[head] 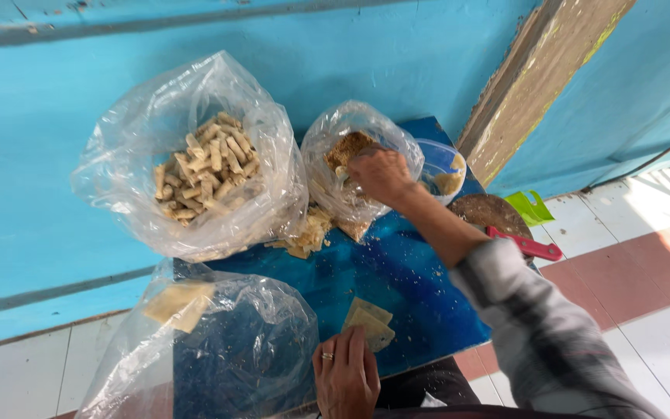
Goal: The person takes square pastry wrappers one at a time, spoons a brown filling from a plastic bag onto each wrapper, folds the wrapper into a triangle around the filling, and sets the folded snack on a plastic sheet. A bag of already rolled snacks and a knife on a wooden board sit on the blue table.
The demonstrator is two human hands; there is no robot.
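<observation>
Right hand (381,174) reaching into filling bag (350,155), grip unclear | left hand (345,372) flat on wrapper (370,326), grip apart

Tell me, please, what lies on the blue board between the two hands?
In the head view, only bare blue board with scattered crumbs separates the left hand from the right hand.

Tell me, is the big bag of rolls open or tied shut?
Open: the big plastic bag has its mouth spread wide, leaving the rolls uncovered.

Bright blue painted wall (56,194), white and red floor tiles (645,264), sunlight at right.
</observation>
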